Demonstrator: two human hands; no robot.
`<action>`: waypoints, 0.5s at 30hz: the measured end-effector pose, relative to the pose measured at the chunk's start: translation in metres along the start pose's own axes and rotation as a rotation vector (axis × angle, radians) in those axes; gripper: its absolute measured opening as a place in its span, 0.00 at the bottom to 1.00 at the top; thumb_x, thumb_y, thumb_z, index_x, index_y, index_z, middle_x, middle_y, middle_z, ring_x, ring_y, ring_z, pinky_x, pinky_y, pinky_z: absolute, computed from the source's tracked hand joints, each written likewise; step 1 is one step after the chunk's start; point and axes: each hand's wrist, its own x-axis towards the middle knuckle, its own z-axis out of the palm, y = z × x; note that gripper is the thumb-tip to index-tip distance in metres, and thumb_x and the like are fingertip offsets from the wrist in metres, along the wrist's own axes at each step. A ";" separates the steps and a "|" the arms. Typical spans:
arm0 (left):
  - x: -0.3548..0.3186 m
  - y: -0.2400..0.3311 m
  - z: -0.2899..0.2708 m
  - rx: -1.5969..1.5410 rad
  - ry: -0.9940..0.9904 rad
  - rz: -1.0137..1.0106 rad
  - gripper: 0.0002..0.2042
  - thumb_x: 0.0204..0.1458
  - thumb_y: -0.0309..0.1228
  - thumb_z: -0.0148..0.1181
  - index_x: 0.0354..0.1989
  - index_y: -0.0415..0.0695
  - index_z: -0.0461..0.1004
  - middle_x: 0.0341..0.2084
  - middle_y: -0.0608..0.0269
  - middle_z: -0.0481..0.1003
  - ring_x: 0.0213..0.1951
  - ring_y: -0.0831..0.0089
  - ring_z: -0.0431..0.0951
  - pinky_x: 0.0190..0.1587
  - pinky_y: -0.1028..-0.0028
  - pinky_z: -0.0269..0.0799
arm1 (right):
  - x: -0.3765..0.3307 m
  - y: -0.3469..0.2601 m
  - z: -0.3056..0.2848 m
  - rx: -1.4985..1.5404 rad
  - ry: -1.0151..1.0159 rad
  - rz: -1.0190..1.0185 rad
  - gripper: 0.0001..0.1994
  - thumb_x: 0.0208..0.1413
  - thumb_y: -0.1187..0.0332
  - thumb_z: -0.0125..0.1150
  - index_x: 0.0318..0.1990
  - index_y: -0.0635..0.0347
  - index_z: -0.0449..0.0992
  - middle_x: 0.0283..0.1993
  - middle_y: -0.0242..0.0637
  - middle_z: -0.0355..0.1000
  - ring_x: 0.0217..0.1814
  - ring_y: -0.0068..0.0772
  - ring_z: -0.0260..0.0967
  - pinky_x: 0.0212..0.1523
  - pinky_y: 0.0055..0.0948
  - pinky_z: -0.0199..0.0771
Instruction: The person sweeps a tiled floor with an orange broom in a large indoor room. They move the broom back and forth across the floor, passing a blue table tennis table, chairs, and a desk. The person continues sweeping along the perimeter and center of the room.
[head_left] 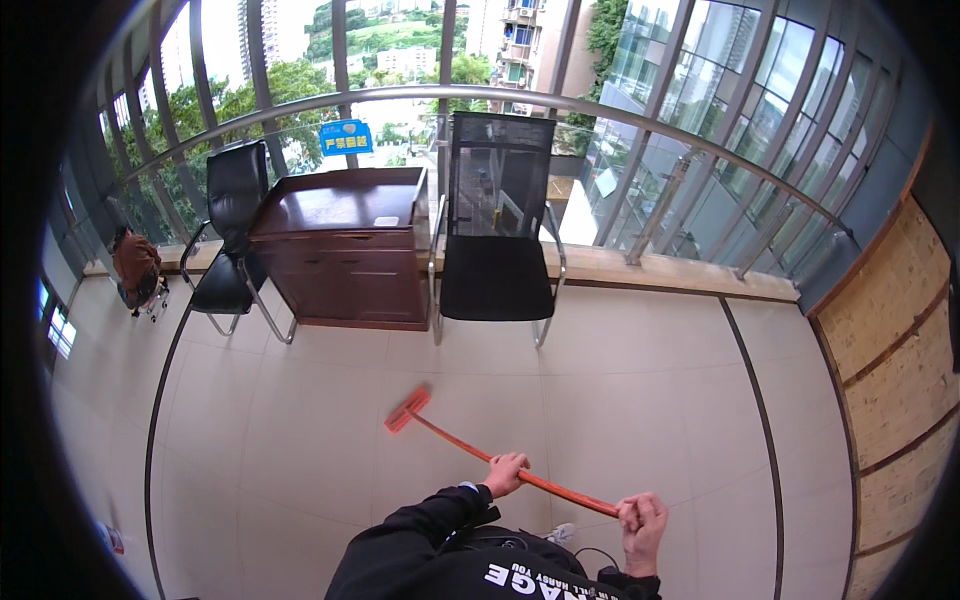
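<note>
A broom (460,444) with a long orange-red handle slants across the view, its reddish head (408,411) down on the pale tiled floor to the left. My left hand (506,474) is closed round the middle of the handle. Farther up, my right hand (642,522) grips the handle's end, at the lower right. Both forearms are in dark sleeves. The head lies a short way in front of a dark wooden cabinet (340,280).
A black mesh chair (497,275) stands right of the cabinet, a black armchair (222,285) left of it. Behind them runs a metal railing (400,93) with glass panels. At the far left a person (135,265) sits on a wheeled seat. Wooden panelling (890,330) lines the right.
</note>
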 end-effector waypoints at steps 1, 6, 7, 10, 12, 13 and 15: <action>0.008 0.010 0.014 0.048 -0.016 -0.024 0.13 0.40 0.35 0.65 0.35 0.55 0.70 0.32 0.64 0.68 0.42 0.60 0.68 0.44 0.59 0.59 | 0.002 -0.005 -0.016 0.004 0.009 0.000 0.13 0.57 0.69 0.49 0.23 0.67 0.70 0.11 0.26 0.53 0.12 0.21 0.50 0.29 0.29 0.65; 0.072 0.081 0.087 0.040 -0.311 0.130 0.12 0.41 0.37 0.64 0.36 0.58 0.72 0.33 0.65 0.71 0.43 0.60 0.70 0.41 0.58 0.64 | 0.014 -0.054 -0.100 -0.079 0.156 -0.098 0.13 0.56 0.71 0.47 0.21 0.65 0.69 0.11 0.25 0.50 0.13 0.19 0.46 0.26 0.27 0.63; 0.085 0.101 0.104 0.010 -0.303 0.180 0.12 0.41 0.37 0.63 0.36 0.57 0.72 0.33 0.65 0.71 0.42 0.61 0.71 0.41 0.59 0.65 | 0.016 -0.066 -0.115 -0.103 0.200 -0.127 0.13 0.56 0.71 0.47 0.21 0.65 0.68 0.11 0.25 0.50 0.13 0.19 0.46 0.25 0.26 0.63; 0.121 0.162 0.147 -0.110 -0.346 0.266 0.11 0.42 0.34 0.62 0.36 0.55 0.71 0.30 0.66 0.72 0.40 0.61 0.72 0.40 0.60 0.65 | 0.017 -0.100 -0.157 -0.127 0.253 -0.293 0.16 0.59 0.67 0.45 0.20 0.64 0.67 0.11 0.25 0.49 0.13 0.19 0.46 0.22 0.25 0.60; 0.139 0.194 0.171 -0.149 -0.362 0.303 0.10 0.43 0.34 0.62 0.34 0.53 0.71 0.28 0.64 0.73 0.37 0.60 0.74 0.38 0.61 0.66 | 0.018 -0.114 -0.180 -0.161 0.306 -0.364 0.20 0.62 0.63 0.42 0.19 0.63 0.65 0.10 0.24 0.47 0.12 0.19 0.44 0.21 0.25 0.59; 0.146 0.205 0.181 -0.158 -0.385 0.307 0.10 0.43 0.36 0.62 0.33 0.53 0.71 0.27 0.63 0.74 0.36 0.60 0.74 0.38 0.60 0.67 | 0.018 -0.117 -0.190 -0.130 0.330 -0.364 0.20 0.62 0.63 0.42 0.18 0.63 0.64 0.10 0.24 0.47 0.11 0.19 0.44 0.21 0.25 0.58; 0.152 0.216 0.198 -0.133 -0.424 0.303 0.09 0.43 0.37 0.62 0.31 0.52 0.71 0.25 0.61 0.75 0.34 0.58 0.75 0.37 0.59 0.67 | 0.017 -0.122 -0.212 -0.068 0.382 -0.358 0.20 0.62 0.63 0.41 0.18 0.62 0.63 0.09 0.24 0.46 0.10 0.19 0.43 0.20 0.25 0.58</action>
